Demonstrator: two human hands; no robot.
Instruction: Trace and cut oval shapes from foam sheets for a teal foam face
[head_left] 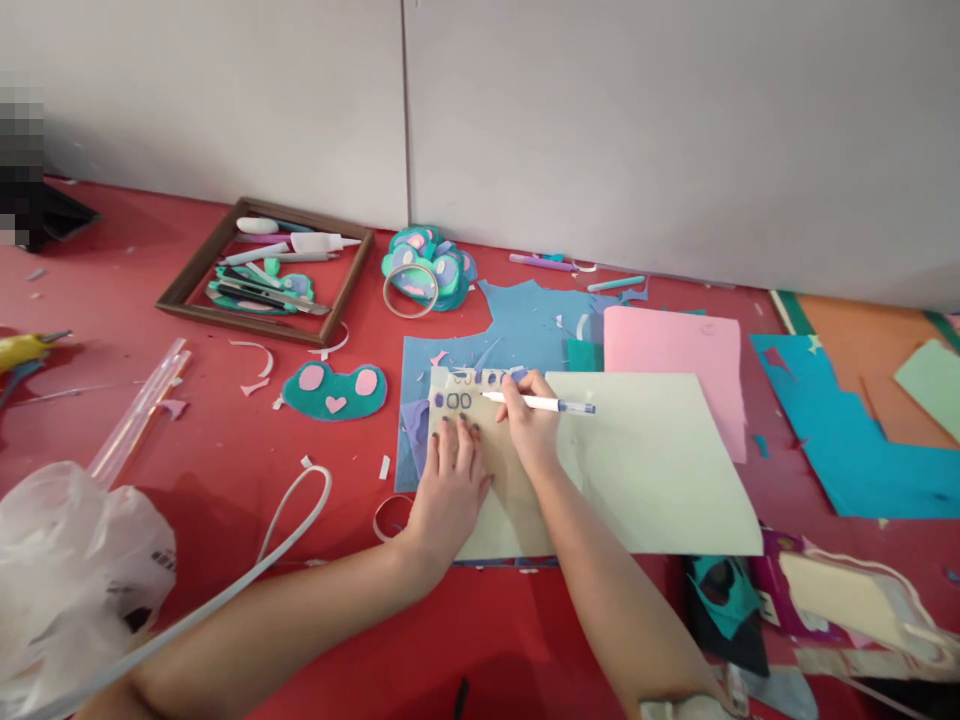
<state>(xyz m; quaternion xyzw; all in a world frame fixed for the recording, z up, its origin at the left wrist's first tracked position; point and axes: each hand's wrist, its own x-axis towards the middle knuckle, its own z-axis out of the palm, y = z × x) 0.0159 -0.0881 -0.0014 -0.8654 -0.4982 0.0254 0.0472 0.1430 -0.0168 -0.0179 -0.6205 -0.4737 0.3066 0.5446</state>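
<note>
My left hand (448, 480) lies flat with fingers stretched out on a pale green sheet (645, 460), pressing it down near its upper left corner. My right hand (529, 425) is closed round a white pen (540, 403), whose tip touches the sheet beside a row of small outlined and blue-filled shapes (459, 400). The pale green sheet rests on a light blue sheet (525, 325) on the red surface.
A pink sheet (675, 360) lies behind the green one. A teal felt shape with pink spots (335, 390), a wooden frame (180, 290) holding cutters and glue, a tape ring (410, 290), plastic bag (67, 560), white cord (292, 510) and coloured sheets (847, 430) surround the work.
</note>
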